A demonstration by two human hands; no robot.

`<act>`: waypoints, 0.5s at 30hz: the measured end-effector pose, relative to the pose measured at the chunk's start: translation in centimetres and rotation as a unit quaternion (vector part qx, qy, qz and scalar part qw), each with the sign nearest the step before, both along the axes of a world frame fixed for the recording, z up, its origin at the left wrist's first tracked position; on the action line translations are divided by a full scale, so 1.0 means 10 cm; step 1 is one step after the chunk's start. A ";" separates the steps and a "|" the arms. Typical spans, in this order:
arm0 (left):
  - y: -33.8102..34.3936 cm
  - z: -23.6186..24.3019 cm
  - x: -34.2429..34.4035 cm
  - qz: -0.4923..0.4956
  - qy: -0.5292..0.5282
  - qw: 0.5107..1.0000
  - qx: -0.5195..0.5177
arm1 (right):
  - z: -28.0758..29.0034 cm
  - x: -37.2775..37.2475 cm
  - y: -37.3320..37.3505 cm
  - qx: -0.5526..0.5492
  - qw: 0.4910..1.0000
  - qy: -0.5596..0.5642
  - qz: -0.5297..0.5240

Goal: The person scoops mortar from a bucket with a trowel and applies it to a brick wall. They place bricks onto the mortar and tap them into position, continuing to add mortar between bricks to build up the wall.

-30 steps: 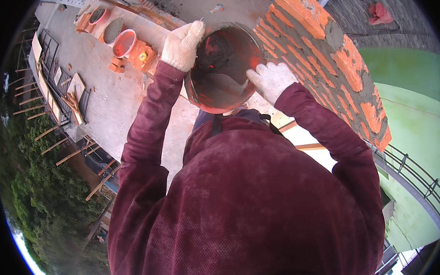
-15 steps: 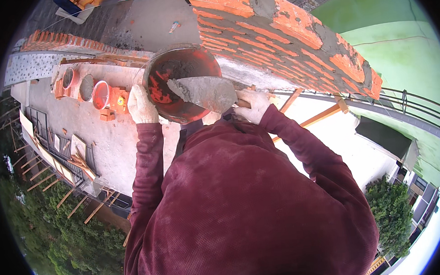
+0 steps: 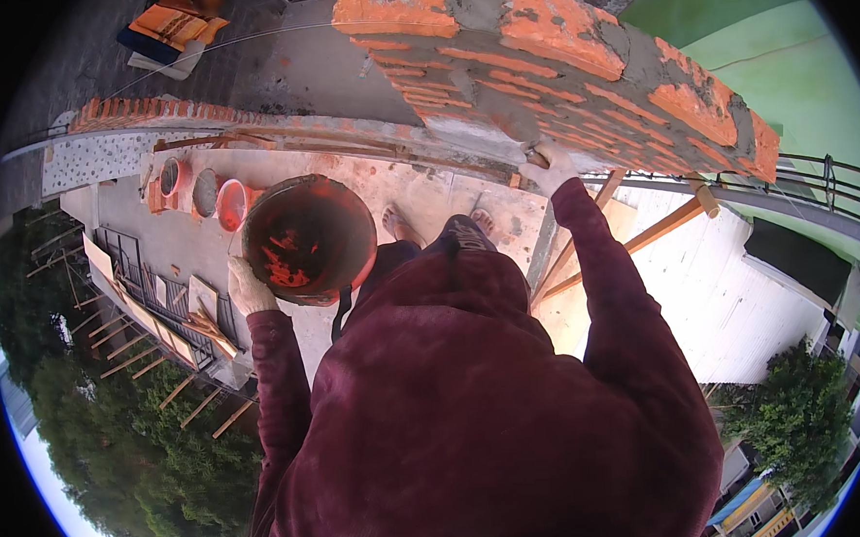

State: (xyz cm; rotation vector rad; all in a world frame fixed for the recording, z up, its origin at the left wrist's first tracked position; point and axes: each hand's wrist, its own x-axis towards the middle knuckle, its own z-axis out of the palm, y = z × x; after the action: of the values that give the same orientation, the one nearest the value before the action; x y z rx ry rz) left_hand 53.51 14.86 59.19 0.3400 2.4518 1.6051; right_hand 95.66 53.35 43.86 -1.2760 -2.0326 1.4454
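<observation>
My left hand point(image 3: 251, 286), in a pale knit glove, is closed on the rim of a round bucket point(image 3: 346, 224). The bucket tilts toward me; grey mortar residue and red patches show on its inside. My right hand point(image 3: 551, 169), gloved too, grips a trowel point(image 3: 512, 118) by its handle at the face of the brick wall point(image 3: 577, 100). Motion smears the trowel's blade, so I cannot tell how much mortar it carries. Grey mortar fills the joints between the wall's orange bricks.
Several smaller buckets point(image 3: 233, 203) stand on the ledge at left beside some bricks. My bare feet point(image 3: 401, 225) are on the platform below. Wooden props point(image 3: 666, 219) and a metal railing point(image 3: 815, 182) lie to the right. Trees point(image 3: 167, 448) show far below at left.
My right hand with the trowel has gone from over the bucket up and right to the wall face. The bucket, in my left hand, has shifted down and left in view.
</observation>
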 end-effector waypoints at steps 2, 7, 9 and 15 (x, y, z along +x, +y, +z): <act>-0.10 0.07 0.02 0.037 0.014 0.999 -0.009 | 0.00 0.01 0.07 -0.052 0.998 0.006 -0.017; -0.54 0.01 -0.17 0.078 0.001 0.997 0.012 | -0.08 0.04 0.30 -0.179 0.982 0.040 -0.038; -0.67 -0.05 -0.31 0.044 0.000 0.999 0.029 | 0.00 0.08 0.38 -0.243 0.966 0.074 -0.047; -0.58 -0.01 -0.31 0.005 -0.044 0.998 0.033 | 0.12 0.33 0.75 -0.311 0.940 0.136 -0.040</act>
State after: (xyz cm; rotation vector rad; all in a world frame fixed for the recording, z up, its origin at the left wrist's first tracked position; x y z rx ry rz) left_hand 50.45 9.11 59.08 0.2613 2.3447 1.6709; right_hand 98.94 60.87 45.04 -1.2568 -1.3691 2.1831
